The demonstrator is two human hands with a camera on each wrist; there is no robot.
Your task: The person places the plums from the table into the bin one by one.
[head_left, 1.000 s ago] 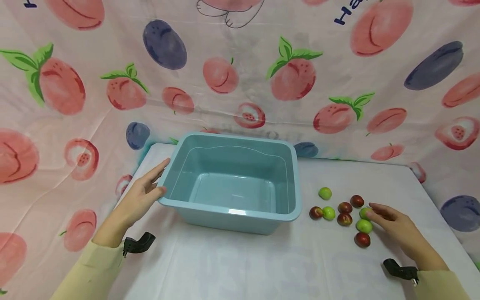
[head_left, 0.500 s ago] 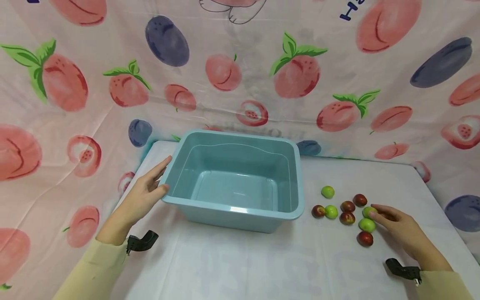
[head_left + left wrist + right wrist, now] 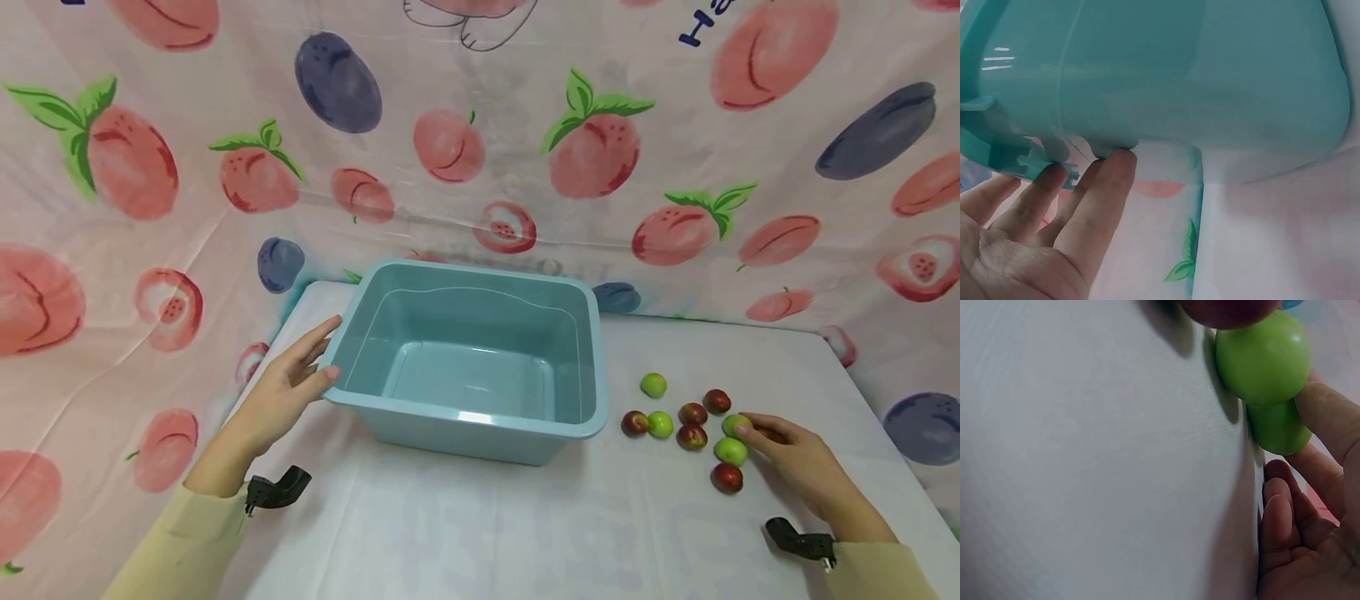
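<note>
A light blue plastic tub stands on the white table, with nothing inside. At its left side is my left hand, its thumb at the near rim corner and its fingers stretched along the side. In the left wrist view, the fingertips touch the outer wall of the tub. To the right, my right hand pinches a small round green fruit between thumb and index finger, low at the table. The right wrist view shows this green fruit partly hidden behind another green fruit.
Around the right hand lie several loose fruits: a dark red one in front, a green one touching close by, and more red and green ones towards the tub. A fruit-printed cloth hangs behind the table and down its left side.
</note>
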